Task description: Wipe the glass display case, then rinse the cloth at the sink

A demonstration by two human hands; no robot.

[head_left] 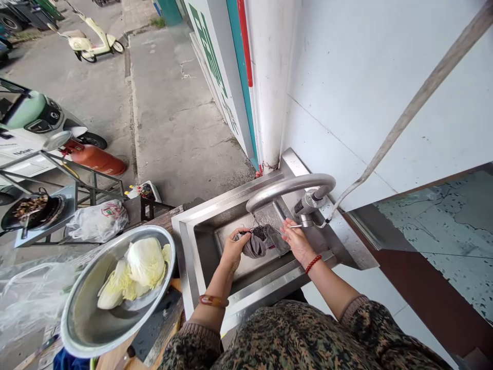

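My left hand (233, 251) is closed on the edge of a bunched grey cloth (254, 247) inside the steel sink (185, 267). A dark, rough patch, perhaps a scouring pad, lies in its folds; I cannot make out what it is. More grey fabric extends right, toward my other hand. A thin stream of water falls onto it from the curved tap (292, 182). My right hand (296, 240) is at the tap's lever (296, 226), its fingers curled against it; the fingertips are partly hidden.
Left of the sink, a large metal bowl (73, 308) holds peeled Chinese cabbage (144, 264). A knife (154, 329) lies beside it. Beyond are a plastic bag (102, 221), a wok (42, 213) and a red gas cylinder (98, 158). A white wall (346, 92) stands behind the tap.
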